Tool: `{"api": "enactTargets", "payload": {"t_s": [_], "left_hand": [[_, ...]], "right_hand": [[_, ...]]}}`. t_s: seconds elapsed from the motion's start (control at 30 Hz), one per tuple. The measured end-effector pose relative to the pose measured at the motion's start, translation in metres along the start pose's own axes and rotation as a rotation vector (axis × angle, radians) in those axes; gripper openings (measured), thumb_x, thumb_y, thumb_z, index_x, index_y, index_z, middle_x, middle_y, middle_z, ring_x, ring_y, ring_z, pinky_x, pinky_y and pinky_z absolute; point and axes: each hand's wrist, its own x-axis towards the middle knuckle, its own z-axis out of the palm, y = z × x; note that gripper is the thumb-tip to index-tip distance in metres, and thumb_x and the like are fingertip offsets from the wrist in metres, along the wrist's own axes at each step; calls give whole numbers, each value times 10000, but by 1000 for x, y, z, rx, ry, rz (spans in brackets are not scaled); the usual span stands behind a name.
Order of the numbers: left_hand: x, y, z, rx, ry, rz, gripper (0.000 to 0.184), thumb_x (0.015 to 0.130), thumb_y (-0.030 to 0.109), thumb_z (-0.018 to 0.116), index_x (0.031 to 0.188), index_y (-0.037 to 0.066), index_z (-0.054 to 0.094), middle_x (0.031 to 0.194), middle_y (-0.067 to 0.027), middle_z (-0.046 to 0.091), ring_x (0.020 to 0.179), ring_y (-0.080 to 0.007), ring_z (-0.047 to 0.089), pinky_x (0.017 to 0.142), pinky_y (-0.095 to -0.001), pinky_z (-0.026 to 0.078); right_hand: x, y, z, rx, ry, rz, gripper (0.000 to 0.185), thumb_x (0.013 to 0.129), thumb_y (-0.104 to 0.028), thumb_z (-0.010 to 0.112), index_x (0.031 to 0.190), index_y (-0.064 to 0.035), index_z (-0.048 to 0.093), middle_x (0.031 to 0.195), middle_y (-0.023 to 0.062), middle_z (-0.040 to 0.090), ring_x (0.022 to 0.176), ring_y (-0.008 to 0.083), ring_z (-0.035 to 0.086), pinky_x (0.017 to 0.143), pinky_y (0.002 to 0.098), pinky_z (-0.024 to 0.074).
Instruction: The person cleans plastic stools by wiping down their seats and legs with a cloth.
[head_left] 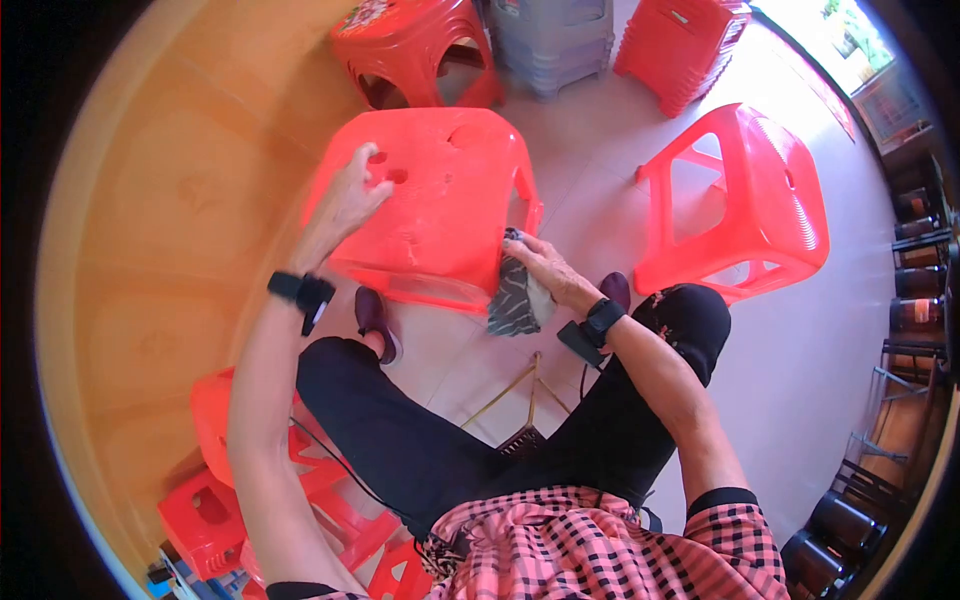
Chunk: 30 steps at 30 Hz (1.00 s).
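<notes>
A red plastic stool stands in front of my knees with its seat facing me. My left hand is on the left part of the seat, thumb and finger bent with their tips at two small holes, gripping it there. At the stool's right edge my right hand is closed on a patterned grey cloth, which hangs down along the stool's side. Part of the cloth is hidden under the fingers.
Another red stool is to the right. Behind are a red stool with a printed seat, stacked grey stools and stacked red stools. More red stools lie at lower left, beside an orange-brown wall.
</notes>
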Motion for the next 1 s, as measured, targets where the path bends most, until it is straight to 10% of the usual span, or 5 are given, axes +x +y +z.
{"api": "enactTargets", "payload": {"t_s": [0.43, 1.0], "left_hand": [[-101, -90, 16, 411, 182, -58, 960, 665, 209, 793, 1425, 28, 235, 1302, -278, 401, 1147, -441, 433, 959, -490, 393], [-88, -62, 52, 599, 225, 276, 891, 599, 215, 806, 1354, 34, 369, 1397, -258, 290, 1216, -459, 328, 1048, -574, 264]], "right_hand": [[-2, -3, 11, 66, 83, 39, 371, 947, -319, 541, 1177, -31, 582, 960, 0, 611, 823, 69, 555, 723, 239, 468], [4, 1, 12, 217, 90, 102, 338, 913, -329, 588, 1117, -59, 595, 877, -6, 607, 753, 75, 573, 645, 253, 481]]}}
